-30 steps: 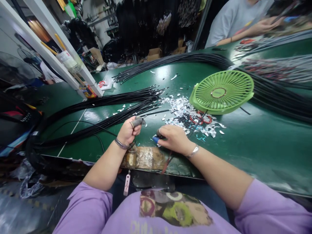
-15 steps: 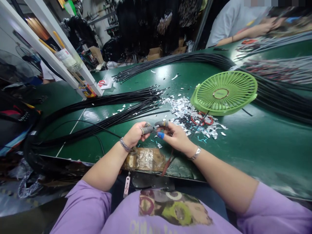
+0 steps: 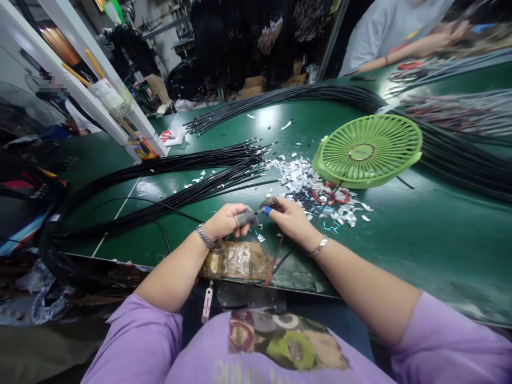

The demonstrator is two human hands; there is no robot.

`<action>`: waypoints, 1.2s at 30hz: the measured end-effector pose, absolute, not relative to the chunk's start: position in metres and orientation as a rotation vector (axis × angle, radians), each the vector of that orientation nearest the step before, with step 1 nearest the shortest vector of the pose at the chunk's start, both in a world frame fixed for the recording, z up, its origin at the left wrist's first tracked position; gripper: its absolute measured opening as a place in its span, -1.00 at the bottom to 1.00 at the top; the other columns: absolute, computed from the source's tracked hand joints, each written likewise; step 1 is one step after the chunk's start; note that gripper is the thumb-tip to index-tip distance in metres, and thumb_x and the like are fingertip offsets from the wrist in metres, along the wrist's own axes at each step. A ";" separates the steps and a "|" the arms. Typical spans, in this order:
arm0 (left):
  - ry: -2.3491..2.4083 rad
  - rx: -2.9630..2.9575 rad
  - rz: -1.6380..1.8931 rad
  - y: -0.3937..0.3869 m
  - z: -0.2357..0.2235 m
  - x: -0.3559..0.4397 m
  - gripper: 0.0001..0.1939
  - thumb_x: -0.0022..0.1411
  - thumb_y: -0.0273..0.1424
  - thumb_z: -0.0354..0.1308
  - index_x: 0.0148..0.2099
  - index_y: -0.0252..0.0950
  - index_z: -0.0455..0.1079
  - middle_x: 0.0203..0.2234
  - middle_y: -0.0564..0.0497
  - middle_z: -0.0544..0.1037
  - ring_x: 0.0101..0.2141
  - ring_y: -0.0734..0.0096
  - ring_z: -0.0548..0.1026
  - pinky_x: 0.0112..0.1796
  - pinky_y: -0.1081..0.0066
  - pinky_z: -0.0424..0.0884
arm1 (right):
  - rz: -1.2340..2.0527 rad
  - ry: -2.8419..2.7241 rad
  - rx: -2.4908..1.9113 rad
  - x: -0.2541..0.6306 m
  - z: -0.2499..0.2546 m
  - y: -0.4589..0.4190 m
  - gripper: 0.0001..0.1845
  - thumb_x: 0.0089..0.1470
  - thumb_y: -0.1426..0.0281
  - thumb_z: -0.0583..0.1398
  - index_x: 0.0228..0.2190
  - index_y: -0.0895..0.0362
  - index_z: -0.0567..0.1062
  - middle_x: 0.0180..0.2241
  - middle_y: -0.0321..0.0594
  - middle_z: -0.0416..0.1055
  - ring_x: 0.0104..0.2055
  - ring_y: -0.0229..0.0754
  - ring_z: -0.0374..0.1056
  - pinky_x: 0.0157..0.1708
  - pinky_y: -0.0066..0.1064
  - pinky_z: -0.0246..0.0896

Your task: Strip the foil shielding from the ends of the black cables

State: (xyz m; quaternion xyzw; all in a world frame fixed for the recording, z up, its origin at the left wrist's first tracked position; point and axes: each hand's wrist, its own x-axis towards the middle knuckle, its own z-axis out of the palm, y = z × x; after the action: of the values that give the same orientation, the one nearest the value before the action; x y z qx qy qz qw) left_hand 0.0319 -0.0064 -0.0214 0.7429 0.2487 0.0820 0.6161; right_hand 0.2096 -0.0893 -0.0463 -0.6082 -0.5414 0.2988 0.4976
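Note:
My left hand (image 3: 232, 220), with grey covers on some fingers, is closed around a black cable (image 3: 182, 214) close to its end. Facing it, my right hand (image 3: 288, 216) pinches at the cable's tip; it wears a blue wrap on the thumb and a dark cover on the index finger. What shows between the fingertips is a small pale bit, too small to make out. Just beyond the hands lies a heap of silvery foil scraps (image 3: 296, 176) and short black offcuts. Below the hands, a tape-wrapped block (image 3: 244, 260) sits at the table edge.
A green fan (image 3: 366, 152) stands at the right of the scraps on the green table (image 3: 452, 240). Bundles of black cables (image 3: 216, 170) run from the left, and another bundle (image 3: 304, 95) curves behind. A white post (image 3: 100, 80) rises at left. Across the table, a person (image 3: 392, 37) handles something.
My right hand's fingers have curled in and shifted slightly right. The silvery bit between the hands is less visible. My left hand has rotated slightly, still on the cable.

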 end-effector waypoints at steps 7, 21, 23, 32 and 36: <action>0.722 2.690 0.686 -0.017 -0.023 0.028 -0.72 0.27 -0.29 0.00 -0.38 -0.30 0.44 -0.56 -0.01 0.52 -0.51 0.43 0.44 -0.47 0.44 0.22 | 1.015 -1.219 -1.326 0.201 -0.043 -0.093 -0.84 -0.15 0.28 0.21 -0.48 0.10 0.41 -0.52 -0.33 0.36 -0.44 -0.24 0.25 -0.39 -0.39 0.18; 0.606 3.270 0.743 -0.027 -0.024 0.027 -0.82 0.09 -0.54 0.00 -0.36 -0.29 0.43 -0.60 -0.03 0.46 -0.51 0.34 0.42 -0.52 0.37 0.13 | 1.198 -0.999 -1.270 0.192 -0.038 -0.099 -0.60 -0.22 0.08 0.33 -0.55 0.13 0.38 -0.69 -0.48 0.10 -0.63 -0.41 -0.10 -0.63 -0.47 -0.24; 0.605 3.278 0.762 -0.027 -0.025 0.027 -0.83 0.06 -0.54 0.01 -0.38 -0.29 0.43 -0.61 -0.02 0.45 -0.51 0.34 0.41 -0.52 0.37 0.12 | 1.194 -1.011 -1.264 0.193 -0.037 -0.099 -0.61 -0.23 0.09 0.34 -0.55 0.13 0.40 -0.67 -0.44 0.16 -0.63 -0.41 -0.07 -0.63 -0.47 -0.24; 0.611 3.287 0.820 -0.026 -0.026 0.026 -0.85 0.06 -0.54 0.02 -0.39 -0.28 0.42 -0.60 -0.03 0.45 -0.51 0.33 0.40 -0.52 0.37 0.12 | 1.233 -0.948 -1.275 0.192 -0.034 -0.098 -0.59 -0.32 0.11 0.38 -0.55 0.14 0.41 -0.66 -0.42 0.25 -0.64 -0.42 -0.07 -0.64 -0.47 -0.22; 0.640 3.300 0.689 -0.029 -0.026 0.028 -0.84 0.10 -0.53 0.02 -0.36 -0.28 0.42 -0.58 -0.04 0.46 -0.48 0.33 0.43 -0.50 0.37 0.17 | 1.212 -0.990 -1.301 0.192 -0.036 -0.097 -0.58 -0.24 0.05 0.33 -0.56 0.10 0.34 -0.70 -0.45 0.17 -0.64 -0.38 -0.03 -0.63 -0.47 -0.16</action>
State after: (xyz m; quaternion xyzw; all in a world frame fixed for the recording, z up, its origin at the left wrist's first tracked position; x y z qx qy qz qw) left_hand 0.0278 -0.0292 -0.0257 0.9517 0.1846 0.1986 -0.1442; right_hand 0.1916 -0.0969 -0.0363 -0.5439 -0.4138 0.5067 0.5255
